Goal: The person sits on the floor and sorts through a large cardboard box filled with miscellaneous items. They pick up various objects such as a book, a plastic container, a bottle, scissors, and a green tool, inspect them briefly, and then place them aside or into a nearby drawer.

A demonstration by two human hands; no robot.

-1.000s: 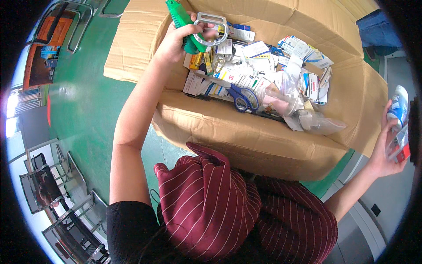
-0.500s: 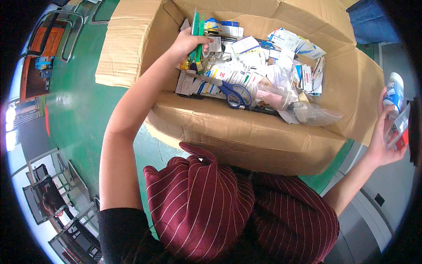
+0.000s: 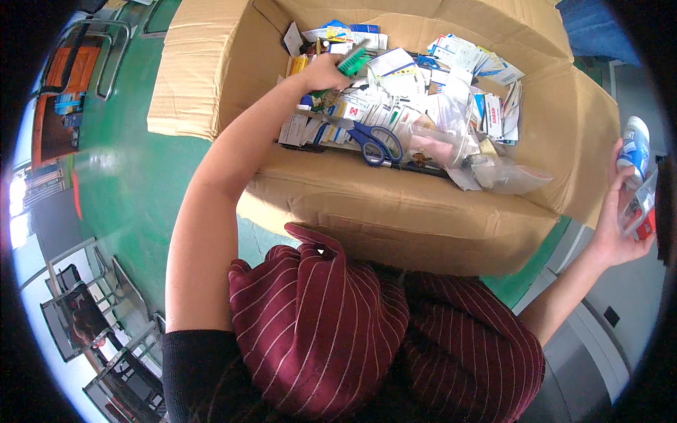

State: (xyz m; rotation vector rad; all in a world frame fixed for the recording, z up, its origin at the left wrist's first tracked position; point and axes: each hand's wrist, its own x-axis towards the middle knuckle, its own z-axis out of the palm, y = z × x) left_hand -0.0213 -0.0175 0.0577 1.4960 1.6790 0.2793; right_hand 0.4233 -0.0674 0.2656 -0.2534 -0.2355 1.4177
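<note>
My left hand (image 3: 326, 74) reaches into the left side of an open cardboard box (image 3: 395, 204). Its fingers are closed round a green comb-like piece (image 3: 354, 62), tilted toward the upper right; part of it is hidden by the hand. Below lies a pair of scissors with blue handles (image 3: 377, 144), on a heap of small cards and papers (image 3: 395, 77). At the far right, outside the box, my right hand (image 3: 612, 225) grips a white and blue bottle (image 3: 635, 151) together with a clear plastic pack with red in it (image 3: 643, 211).
Clear plastic bags (image 3: 511, 175) lie in the box's near right corner. A second blue-handled tool (image 3: 427, 62) sits among the cards. Box flaps (image 3: 187, 77) fold outward. Metal-framed chairs (image 3: 92, 317) stand on the green floor (image 3: 116, 190) at left; blue cloth (image 3: 599, 32) shows at upper right.
My left hand has moved right and slightly down within the box, and the green piece has tipped from upright to slanting right. The right hand keeps its hold, nearly still.
</note>
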